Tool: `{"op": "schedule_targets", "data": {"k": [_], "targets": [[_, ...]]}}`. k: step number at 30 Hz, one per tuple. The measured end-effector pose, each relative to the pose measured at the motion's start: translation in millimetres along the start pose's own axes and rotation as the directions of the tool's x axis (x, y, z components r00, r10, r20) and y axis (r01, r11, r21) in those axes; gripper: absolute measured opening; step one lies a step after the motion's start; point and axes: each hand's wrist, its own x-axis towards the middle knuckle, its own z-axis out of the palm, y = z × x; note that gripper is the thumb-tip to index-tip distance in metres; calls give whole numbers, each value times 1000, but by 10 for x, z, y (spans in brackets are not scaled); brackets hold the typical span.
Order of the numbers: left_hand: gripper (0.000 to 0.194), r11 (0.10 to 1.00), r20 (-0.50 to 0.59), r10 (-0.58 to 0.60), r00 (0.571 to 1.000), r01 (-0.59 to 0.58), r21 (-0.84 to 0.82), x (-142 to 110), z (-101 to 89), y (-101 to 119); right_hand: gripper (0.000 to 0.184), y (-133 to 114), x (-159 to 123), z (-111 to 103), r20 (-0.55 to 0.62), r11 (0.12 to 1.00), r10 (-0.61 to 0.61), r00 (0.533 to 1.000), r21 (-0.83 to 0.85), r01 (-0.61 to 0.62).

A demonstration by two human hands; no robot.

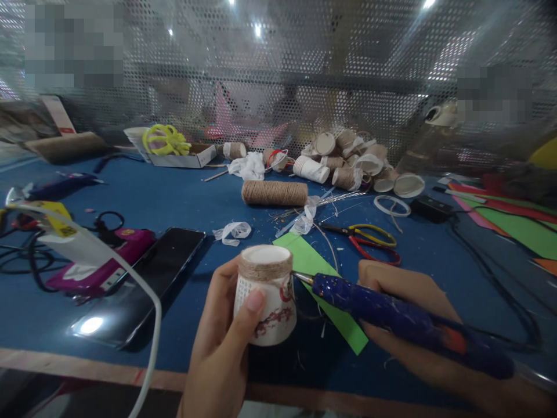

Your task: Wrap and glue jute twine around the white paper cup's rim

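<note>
My left hand (220,342) is closed around an upside-down white paper cup (265,296) with a red print, its upper part wound with jute twine. My right hand (409,313) grips a blue glue gun (391,313), whose metal nozzle touches the twine band on the cup's right side. A green paper strip (322,290) lies on the blue table under the gun. A spool of jute twine (274,193) lies farther back in the middle.
Red and yellow scissors (365,237) lie behind the right hand. A black phone (143,284) and a pink tool (100,261) sit at left with cables. A pile of paper cups (348,159) stands by the perforated screen. Coloured paper sheets (513,217) lie at right.
</note>
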Motion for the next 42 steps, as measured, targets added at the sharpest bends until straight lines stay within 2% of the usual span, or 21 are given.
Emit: {"op": "schedule_targets", "data": {"k": [4, 6, 12, 15, 21, 26, 30, 34, 38, 42], "targets": [[45, 1000, -26, -22, 999, 23, 17, -22, 40, 10, 31, 3, 9, 3, -4, 999, 31, 1000, -33, -31], [44, 999, -29, -36, 999, 36, 11, -24, 27, 23, 30, 6, 8, 13, -21, 996, 67, 998, -52, -68], [39, 998, 62, -54, 997, 56, -28, 21, -90, -4, 20, -62, 38, 66, -189, 979, 198, 962, 80, -186], [42, 999, 99, -51, 994, 51, 4, 38, -141, -47, 15, -114, 67, 106, -168, 968, 212, 963, 169, -184], [49, 997, 144, -66, 987, 60, 50, 23, -133, -58, 32, -121, 36, 217, -83, 954, 179, 980, 257, -153], [56, 996, 138, -56, 989, 46, 72, -8, -86, -36, 30, -91, 0, 259, -95, 967, 140, 986, 225, -115], [51, 994, 168, -27, 985, 9, 106, -23, -65, -31, 36, -94, 16, 256, -79, 965, 167, 983, 216, -147], [48, 993, 141, -8, 990, -9, 120, -35, -40, -33, 20, -123, 24, 275, -71, 959, 207, 976, 211, -188], [49, 993, 123, -9, 992, -5, 118, -42, -21, -27, 18, -140, 18, 290, -108, 937, 259, 960, 269, -223], [48, 991, 135, -23, 991, 5, 132, -42, -27, -23, 13, -85, 21, 293, -123, 952, 223, 967, 243, -188]]}}
